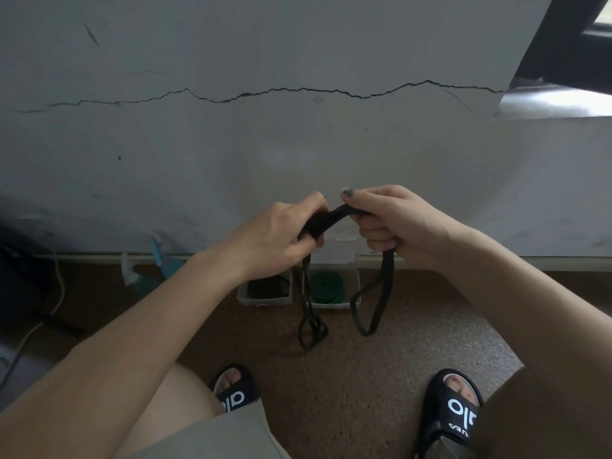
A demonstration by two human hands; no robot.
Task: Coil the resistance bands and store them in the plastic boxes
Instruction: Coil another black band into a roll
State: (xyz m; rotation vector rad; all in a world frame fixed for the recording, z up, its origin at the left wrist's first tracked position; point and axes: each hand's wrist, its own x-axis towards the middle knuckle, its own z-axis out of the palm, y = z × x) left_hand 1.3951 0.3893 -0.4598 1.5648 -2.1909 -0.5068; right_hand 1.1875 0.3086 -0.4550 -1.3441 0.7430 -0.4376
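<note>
Person seated, head cam looking down past both forearms to floor and wall.

L hand point(281, 235): fingers curled round a bunched part of a black resistance band point(334, 217). Thumb lies over the top, index knuckle raised, band emerging from under the fingertips toward the R side. Grip looks firm, clenched on the band.

R hand point(394, 220): thumb on top, pinching the band's flat upper run against the curled index finger; lower fingers folded in, another strand passing down out of the fist near the little finger. Also grasping the band, not released.

Band betw. hands: short flat arch, raised in the middle, spanning the gap thumb to thumb. Below L hand, thin strands drop and end in a twisted tangle of loops low over the floor; can't tell if they touch it. Below R hand, a wider flat loop hangs down, folded at the bottom. Both hanging parts well apart from each other.

Two plastic boxes at the foot of the wall, side by side, just beside each other. L box point(265, 301) holds a dark coiled band point(266, 288). R box point(331, 305) holds a green coiled band point(326, 286). Hanging strands cross in front of both boxes in the view.

Other: grey wall w/ long horizontal crack point(298, 91); brown speckled floor point(381, 359); white cable point(56, 293) at L; black slides on both feet, L point(235, 389), R point(453, 409).
</note>
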